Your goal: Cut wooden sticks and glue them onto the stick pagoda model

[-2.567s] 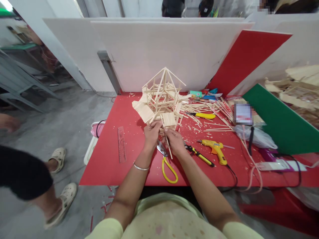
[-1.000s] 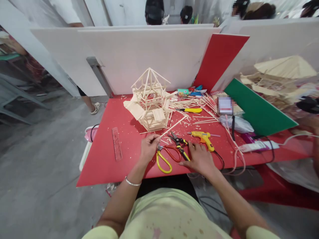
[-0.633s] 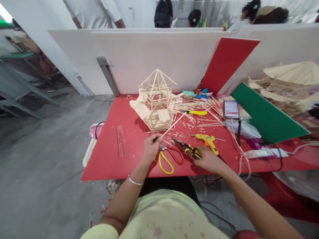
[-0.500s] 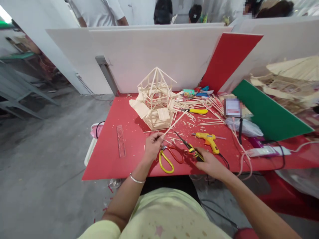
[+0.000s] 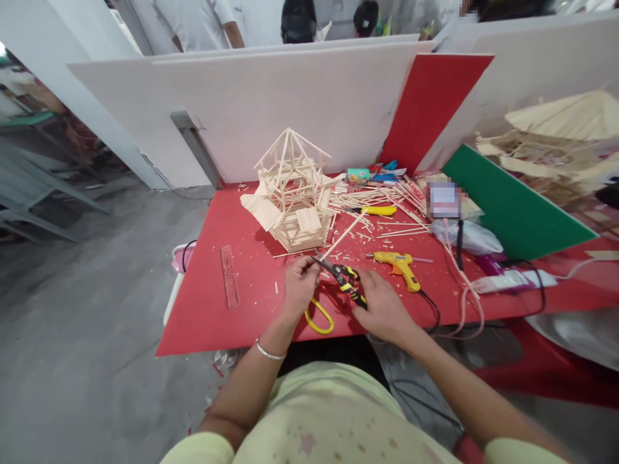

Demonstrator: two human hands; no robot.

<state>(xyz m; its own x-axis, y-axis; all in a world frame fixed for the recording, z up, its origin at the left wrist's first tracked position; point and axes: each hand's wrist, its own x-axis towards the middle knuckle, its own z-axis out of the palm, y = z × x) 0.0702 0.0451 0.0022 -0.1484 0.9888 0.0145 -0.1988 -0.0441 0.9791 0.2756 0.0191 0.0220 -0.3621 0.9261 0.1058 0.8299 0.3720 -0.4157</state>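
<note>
Between the fingers of my left hand (image 5: 300, 283) is the lower end of a thin wooden stick (image 5: 344, 234), slanting up to the right. My right hand (image 5: 382, 305) grips black-and-yellow cutting pliers (image 5: 345, 283), whose jaws lie at the stick close to my left fingertips. Whether the blades touch the wood I cannot tell. Under the pliers, scissors with a yellow and a red handle loop (image 5: 319, 317) rest on the table, partly covered. Behind my hands stands a pavilion-like model of wooden sticks (image 5: 294, 200) with a bare peaked roof frame.
On the red table (image 5: 193, 309) lie a clear ruler (image 5: 230, 277), a yellow glue gun (image 5: 399, 267) and a yellow-handled cutter (image 5: 380, 211). Loose sticks (image 5: 401, 229) and scraps are scattered around. A green board (image 5: 522, 206) leans at right, and white panels (image 5: 290, 84) stand behind.
My right hand has brought the pliers left and up, so the jaws now meet the stick beside my left fingers. The whole view has shifted slightly.
</note>
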